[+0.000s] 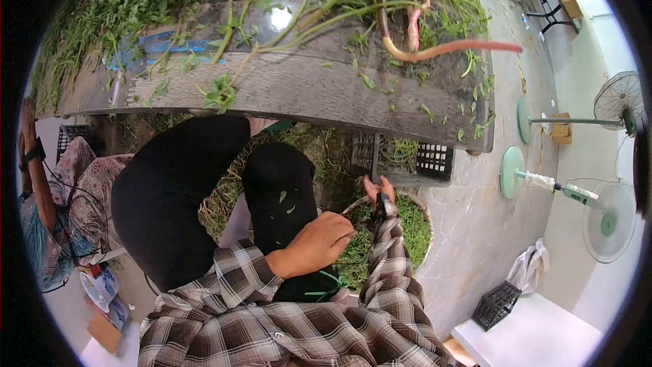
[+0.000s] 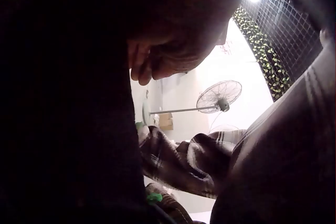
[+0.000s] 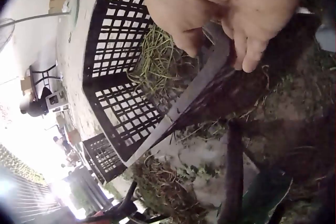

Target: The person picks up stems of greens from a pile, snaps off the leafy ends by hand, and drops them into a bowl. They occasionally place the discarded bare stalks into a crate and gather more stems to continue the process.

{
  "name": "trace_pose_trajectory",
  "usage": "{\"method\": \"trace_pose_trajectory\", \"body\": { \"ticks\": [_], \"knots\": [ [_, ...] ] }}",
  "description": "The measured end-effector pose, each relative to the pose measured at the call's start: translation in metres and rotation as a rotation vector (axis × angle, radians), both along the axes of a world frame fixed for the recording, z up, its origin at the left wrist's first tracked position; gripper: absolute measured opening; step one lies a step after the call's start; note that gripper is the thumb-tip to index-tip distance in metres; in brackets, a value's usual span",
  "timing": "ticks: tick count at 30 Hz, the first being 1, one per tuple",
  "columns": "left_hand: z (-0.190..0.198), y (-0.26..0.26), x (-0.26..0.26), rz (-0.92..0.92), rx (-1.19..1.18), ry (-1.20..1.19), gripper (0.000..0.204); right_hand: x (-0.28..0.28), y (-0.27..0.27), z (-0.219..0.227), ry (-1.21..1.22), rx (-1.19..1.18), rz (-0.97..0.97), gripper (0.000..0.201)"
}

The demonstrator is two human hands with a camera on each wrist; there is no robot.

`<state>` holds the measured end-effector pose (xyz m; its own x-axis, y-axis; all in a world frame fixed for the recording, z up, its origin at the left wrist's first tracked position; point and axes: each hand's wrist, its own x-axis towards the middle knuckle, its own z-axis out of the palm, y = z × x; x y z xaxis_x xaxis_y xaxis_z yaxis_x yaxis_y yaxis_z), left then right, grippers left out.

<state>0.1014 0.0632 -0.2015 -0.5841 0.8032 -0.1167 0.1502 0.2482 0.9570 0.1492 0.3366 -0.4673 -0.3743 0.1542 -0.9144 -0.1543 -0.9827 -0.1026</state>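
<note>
My right hand [image 1: 379, 189] reaches down beside the table and grips the near rim of a black plastic crate [image 3: 186, 98]. In the right wrist view, my thumb is inside the rim and my fingers outside it. Thin green stems [image 3: 160, 58] lie in the crate. My left hand [image 1: 314, 245] is held over my lap, its fingers loosely curled, with nothing seen in it. Below my right forearm stands a round basket [image 1: 429, 221] filled with leafy greens [image 1: 413, 228]. The left wrist view is mostly dark, showing only part of my left hand's fingers [image 2: 142, 69].
A dark table [image 1: 292, 88] heaped with leafy stems stands before me. Stalks litter the floor [image 1: 329, 160] beneath it. Pedestal fans [image 1: 608, 224] stand to the right. Another person [image 1: 75, 190] sits at the left. A small black crate [image 1: 497, 304] rests on a white surface behind right.
</note>
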Motion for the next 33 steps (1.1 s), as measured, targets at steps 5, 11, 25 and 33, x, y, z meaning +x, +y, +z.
{"method": "trace_pose_trajectory", "body": {
  "ticks": [5,11,25,33],
  "knots": [
    [0.000,-0.001,0.004,-0.054,0.007,0.055,0.019,-0.063,0.005,0.027,0.159,-0.038,-0.012,0.075],
    [0.000,-0.001,-0.001,-0.050,0.001,0.090,0.018,-0.105,0.011,0.042,-0.078,0.153,0.224,0.061],
    [0.034,-0.009,0.023,-0.087,0.152,0.003,0.015,0.173,-0.069,0.035,0.250,0.248,0.566,0.025],
    [0.057,-0.017,0.042,-0.095,0.294,-0.194,0.015,0.233,-0.108,0.071,-0.140,0.224,0.265,0.032]
  ]
}}
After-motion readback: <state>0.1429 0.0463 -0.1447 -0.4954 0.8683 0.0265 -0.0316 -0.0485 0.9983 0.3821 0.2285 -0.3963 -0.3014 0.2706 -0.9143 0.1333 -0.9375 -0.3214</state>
